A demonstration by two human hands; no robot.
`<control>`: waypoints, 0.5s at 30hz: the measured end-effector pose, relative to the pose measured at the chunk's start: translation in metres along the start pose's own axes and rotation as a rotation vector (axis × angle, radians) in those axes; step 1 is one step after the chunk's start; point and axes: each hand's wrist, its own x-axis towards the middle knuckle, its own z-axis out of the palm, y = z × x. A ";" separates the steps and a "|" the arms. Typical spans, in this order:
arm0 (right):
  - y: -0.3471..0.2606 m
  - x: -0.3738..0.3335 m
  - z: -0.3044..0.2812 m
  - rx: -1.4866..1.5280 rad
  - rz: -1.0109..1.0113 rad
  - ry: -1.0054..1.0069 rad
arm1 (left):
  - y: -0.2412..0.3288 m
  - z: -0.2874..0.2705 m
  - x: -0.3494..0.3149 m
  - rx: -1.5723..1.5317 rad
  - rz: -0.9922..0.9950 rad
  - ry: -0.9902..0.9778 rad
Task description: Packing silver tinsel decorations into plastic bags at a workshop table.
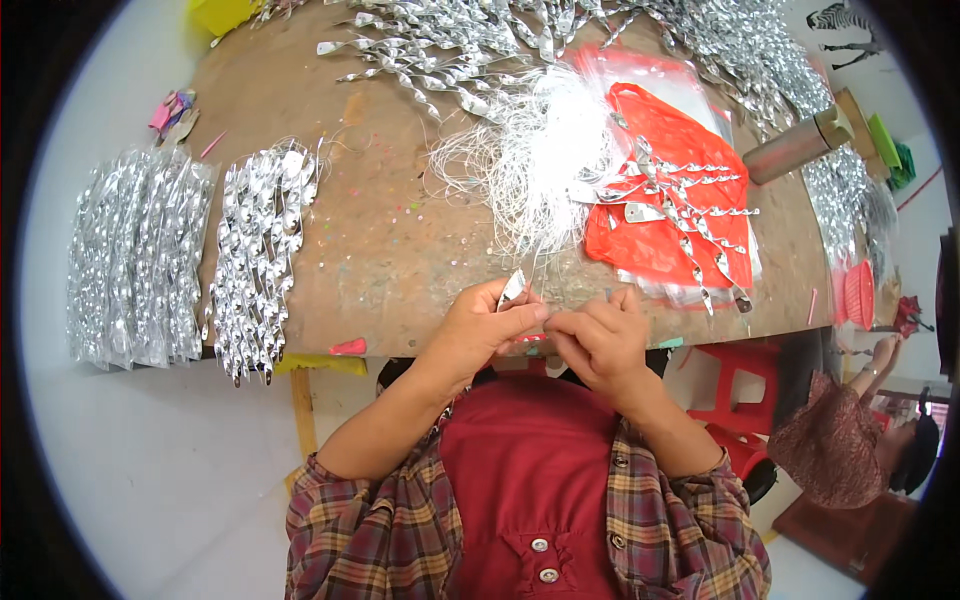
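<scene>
My left hand [482, 322] is closed on a shiny silver twisted strip [513, 288], whose flat end sticks up between thumb and fingers. Close beside it, my right hand [603, 342] is pinched, its fingertips almost meeting my left thumb. What those fingers hold is too small to make out. Beyond both hands lies a loose tangle of white string [548, 150], with strands trailing down toward my left hand. To its right, several short silver twisted strips [690, 213] lie across a red plastic bag [625, 130].
Bundled silver spirals [262, 250] and plastic-wrapped ones [138, 260] lie along the left of the brown table [380, 250]. More spirals [440, 50] cover the far side. A metal flask [798, 146] stands at the right. Another person [835, 440] sits beyond a red stool [742, 385].
</scene>
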 end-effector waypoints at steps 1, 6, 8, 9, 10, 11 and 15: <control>0.003 0.000 -0.003 0.105 0.052 -0.034 | 0.001 -0.001 -0.001 0.001 0.003 0.002; 0.002 0.021 -0.019 0.707 0.336 -0.115 | 0.015 0.003 -0.016 0.345 0.100 -0.025; 0.000 0.032 -0.018 0.595 0.223 -0.155 | 0.020 0.004 -0.019 0.297 0.161 -0.036; 0.000 0.036 -0.017 0.481 0.116 -0.194 | 0.022 0.005 -0.020 0.246 0.217 -0.048; 0.003 0.035 -0.016 0.485 0.110 -0.197 | 0.021 0.001 -0.020 0.245 0.220 -0.041; 0.008 0.032 -0.014 0.387 0.051 -0.193 | 0.017 -0.006 -0.019 0.321 0.243 -0.034; 0.002 0.031 -0.019 0.397 0.197 -0.062 | 0.020 0.002 -0.024 0.425 0.453 0.082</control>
